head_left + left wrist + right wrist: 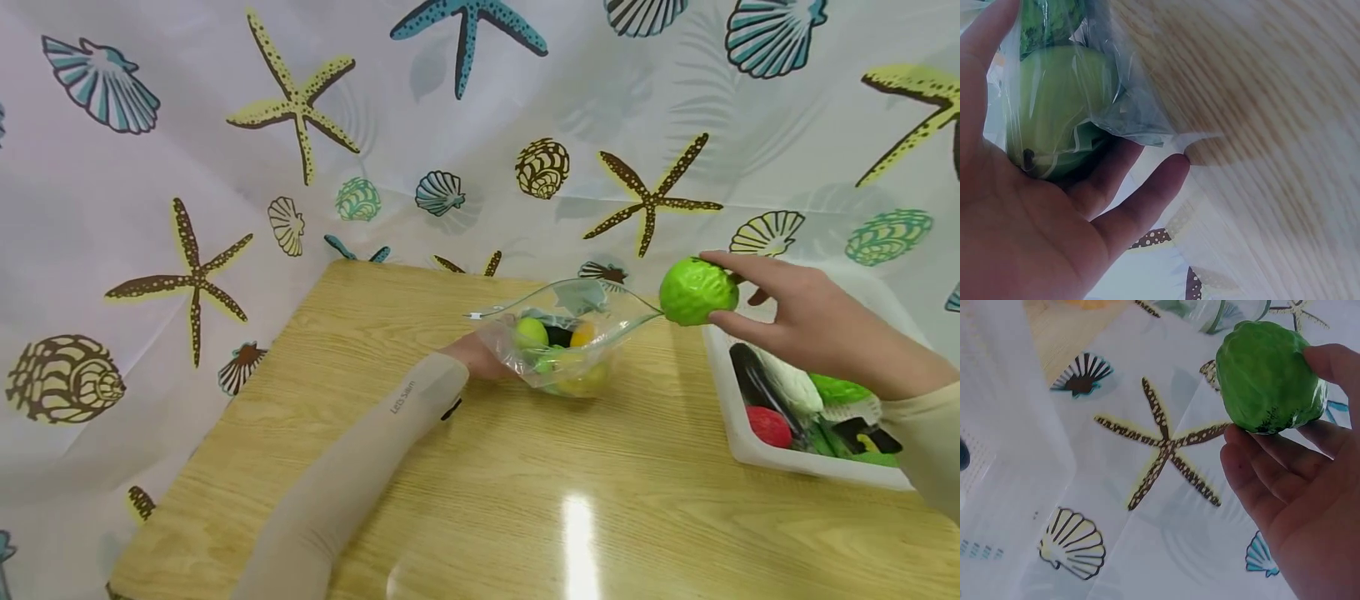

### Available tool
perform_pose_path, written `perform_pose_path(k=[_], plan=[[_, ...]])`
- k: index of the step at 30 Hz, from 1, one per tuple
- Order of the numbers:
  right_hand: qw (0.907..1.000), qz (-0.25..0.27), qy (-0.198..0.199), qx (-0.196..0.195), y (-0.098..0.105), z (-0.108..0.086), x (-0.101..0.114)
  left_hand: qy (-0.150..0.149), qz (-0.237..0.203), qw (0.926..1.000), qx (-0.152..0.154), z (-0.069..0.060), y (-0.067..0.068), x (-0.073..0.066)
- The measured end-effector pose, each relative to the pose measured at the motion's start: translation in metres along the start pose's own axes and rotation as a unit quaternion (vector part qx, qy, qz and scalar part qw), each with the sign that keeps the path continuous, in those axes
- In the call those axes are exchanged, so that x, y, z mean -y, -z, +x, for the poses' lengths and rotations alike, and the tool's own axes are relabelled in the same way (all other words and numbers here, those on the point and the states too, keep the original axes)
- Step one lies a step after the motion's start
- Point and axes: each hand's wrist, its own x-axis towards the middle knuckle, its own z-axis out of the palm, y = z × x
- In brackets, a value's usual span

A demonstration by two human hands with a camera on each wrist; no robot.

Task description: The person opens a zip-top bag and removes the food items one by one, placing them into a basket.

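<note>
My right hand (pixel 810 321) holds a bumpy green guava (pixel 697 292) between thumb and fingertips, just right of the bag's mouth and above the table. In the right wrist view the guava (pixel 1266 378) shows dark marks underneath. A clear zip bag (pixel 517 362) stands with its mouth spread. Inside are a light green fruit (pixel 531 333), an orange fruit (pixel 582 335), a yellow fruit (pixel 588 382) and something dark. My left hand (pixel 483 357) holds the bag from its left side, partly hidden behind it. In the left wrist view its fingers curve round a green fruit (pixel 1066 94) through the plastic.
A white basket (pixel 738 442) stands at the right, under my right forearm. It contains a dark eggplant (pixel 757 383), a red item (pixel 768 427), a whitish vegetable (pixel 795 383) and green pieces. Behind the wooden table (pixel 480 500) hangs a shell-and-starfish patterned cloth (pixel 465 125).
</note>
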Motion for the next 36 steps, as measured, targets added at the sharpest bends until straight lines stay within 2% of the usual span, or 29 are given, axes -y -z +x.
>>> perform_pose_path(k=[6,11,14,17,25,36], plan=[[0.9942,-0.027,-0.085,0.06,0.001,-0.003,-0.049,0.01,-0.018,0.9998,0.005,0.0,0.001,-0.003],[0.9826,-0.07,-0.109,0.133,-0.006,0.004,-0.089,0.017,-0.031,0.9994,0.004,0.001,0.0,-0.001],[0.9756,-0.075,-0.114,0.172,-0.012,0.009,-0.112,0.013,-0.02,0.9997,0.001,0.0,0.001,-0.001],[0.9727,-0.055,-0.113,0.195,-0.022,0.013,-0.129,0.014,-0.013,0.9998,0.002,-0.001,0.002,-0.001],[0.968,-0.028,-0.109,0.224,-0.047,0.025,-0.149,0.028,-0.041,0.9987,0.01,0.0,0.004,-0.004],[0.9596,-0.032,-0.108,0.258,-0.061,0.03,-0.155,0.02,-0.029,0.9993,0.013,-0.001,0.005,-0.007]])
